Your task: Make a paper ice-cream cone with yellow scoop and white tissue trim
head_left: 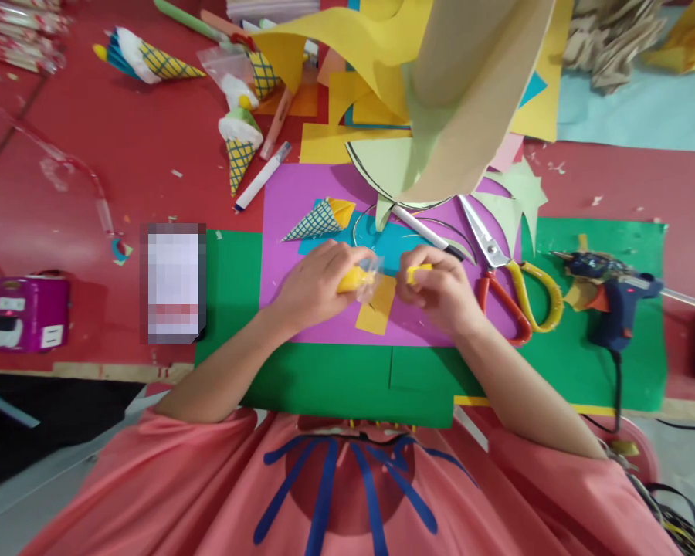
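Note:
My left hand (316, 282) is closed around a soft yellow lump (354, 278) with clear plastic (373, 276) at its end; its exact kind I cannot tell. Between the fingertips of my right hand (437, 289) is a small yellow piece (418, 272). The two hands are apart, over a purple sheet (289, 309). A yellow paper strip (375, 306) lies below and between them. Just beyond my left hand rests a small paper cone (320, 220) with a blue grid pattern and a yellow top. A capped marker (428, 232) lies past my right hand.
Scissors (501, 270) and a blue glue gun (617, 301) lie to the right. A large curled paper sheet (480, 93) rises at the back. Finished-looking paper cones (242, 150) and a white marker (262, 177) are back left. A phone (174, 286) lies at left.

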The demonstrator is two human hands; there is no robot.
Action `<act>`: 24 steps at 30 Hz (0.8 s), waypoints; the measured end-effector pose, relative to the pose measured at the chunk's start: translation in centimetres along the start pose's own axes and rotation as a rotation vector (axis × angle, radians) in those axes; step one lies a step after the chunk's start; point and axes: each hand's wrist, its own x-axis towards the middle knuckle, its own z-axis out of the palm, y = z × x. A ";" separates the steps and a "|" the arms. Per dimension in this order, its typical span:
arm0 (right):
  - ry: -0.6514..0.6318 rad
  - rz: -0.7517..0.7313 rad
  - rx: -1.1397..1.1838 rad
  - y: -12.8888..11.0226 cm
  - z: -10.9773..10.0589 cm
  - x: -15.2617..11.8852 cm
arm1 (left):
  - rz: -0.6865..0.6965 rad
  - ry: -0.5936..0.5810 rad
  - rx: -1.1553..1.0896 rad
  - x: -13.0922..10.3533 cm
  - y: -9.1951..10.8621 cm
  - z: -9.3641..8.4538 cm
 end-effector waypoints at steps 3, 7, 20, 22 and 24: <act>0.102 0.024 0.107 -0.5 -0.6 0.4 | -0.128 0.158 -0.020 0.3 -1.2 -0.8; 0.083 0.087 0.096 -0.4 -0.5 0.9 | -0.233 0.260 -0.110 0.5 -1.9 -1.4; -0.083 -0.155 -0.508 0.1 0.5 -0.5 | -0.150 0.022 -0.050 0.0 -0.5 0.7; -0.080 -0.228 -0.636 0.2 1.0 -0.7 | -0.104 0.004 -0.006 -0.1 -0.5 0.9; -0.084 -0.279 -0.703 0.6 1.2 -0.8 | -0.067 -0.002 0.028 -0.2 -0.6 1.0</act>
